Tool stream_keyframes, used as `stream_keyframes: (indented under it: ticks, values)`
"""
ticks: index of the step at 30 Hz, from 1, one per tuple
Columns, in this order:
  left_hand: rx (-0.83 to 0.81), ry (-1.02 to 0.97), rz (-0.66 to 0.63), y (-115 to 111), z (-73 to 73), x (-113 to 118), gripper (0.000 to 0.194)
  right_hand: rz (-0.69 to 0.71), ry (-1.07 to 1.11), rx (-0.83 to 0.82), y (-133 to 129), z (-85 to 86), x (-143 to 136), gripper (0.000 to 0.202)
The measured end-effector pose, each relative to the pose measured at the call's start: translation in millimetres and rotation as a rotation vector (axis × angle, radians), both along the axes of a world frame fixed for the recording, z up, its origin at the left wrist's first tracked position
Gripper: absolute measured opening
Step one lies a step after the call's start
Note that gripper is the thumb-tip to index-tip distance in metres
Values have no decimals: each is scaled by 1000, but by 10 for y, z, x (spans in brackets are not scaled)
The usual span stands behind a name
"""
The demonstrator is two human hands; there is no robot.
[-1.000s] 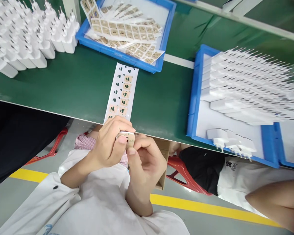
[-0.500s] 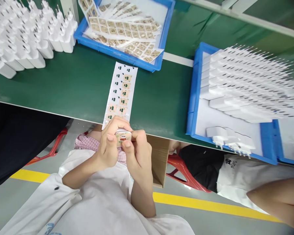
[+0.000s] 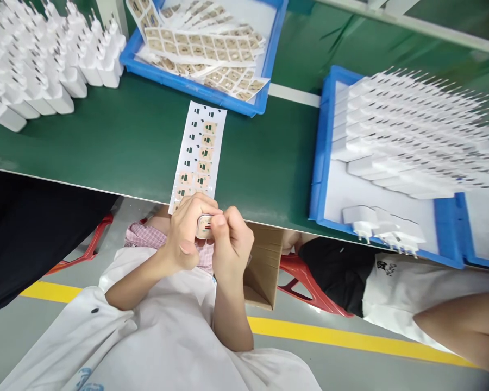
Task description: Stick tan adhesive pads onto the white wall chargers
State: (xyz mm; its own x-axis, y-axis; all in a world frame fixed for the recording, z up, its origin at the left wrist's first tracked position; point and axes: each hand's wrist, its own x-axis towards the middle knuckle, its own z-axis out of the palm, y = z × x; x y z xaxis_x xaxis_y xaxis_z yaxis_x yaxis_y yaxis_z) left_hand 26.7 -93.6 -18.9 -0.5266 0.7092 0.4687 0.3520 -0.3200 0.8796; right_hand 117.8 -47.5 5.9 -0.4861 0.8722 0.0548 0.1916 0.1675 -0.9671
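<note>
Both hands are on one white charger (image 3: 204, 227) just past the table's front edge, its port face turned up toward me. A tan sticker with cutouts lies on that face. My left hand (image 3: 184, 231) wraps the charger from the left, its thumb lifted off the face. My right hand (image 3: 231, 239) is closed at the charger's right side, thumb pressed over the right part of the face; its fingertips are partly hidden. Just beyond the hands lies a white sticker sheet (image 3: 218, 157), some tan stickers on it and other places bare.
Rows of white chargers (image 3: 57, 70) stand at the left. A blue tray (image 3: 228, 103) holds tan sticker sheets. Another blue tray (image 3: 318, 179) at right holds stacked chargers, prongs out. A cardboard box (image 3: 264, 260) is below the edge. A person (image 3: 407, 293) sits at right.
My right thumb has moved up over the right part of the charger's face. My left thumb has come off the face and dropped lower.
</note>
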Motion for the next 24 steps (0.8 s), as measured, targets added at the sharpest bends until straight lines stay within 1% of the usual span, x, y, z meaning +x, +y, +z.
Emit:
stream_keyframes:
  ticks: [3,7,10,14,16,18,21,24]
  values:
    - [-21,28,-14,13,-8,0,86,-26,40,-28,39,-42,-8,54]
    - [-1,100,-27,26,-1,6,88,-24,-9,-10,72,72,-18,61]
    - [-7,75,-28,12,21,10,85,16,54,-104,62,124,-10,61]
    - [-43,-39,-92,-6,13,1,82,41,191,-257,50,55,13,58]
    - [-36,-140,-110,1,-14,-13,82,85,223,-339,53,24,27,54]
    - [-35,-218,-104,13,-41,-32,82,149,197,-390,62,27,47,50]
    - [-48,-237,-100,19,-54,-52,82,212,146,-383,94,68,87,46]
    - [-72,-253,-102,-5,-41,-43,80,310,207,-431,151,95,126,41]
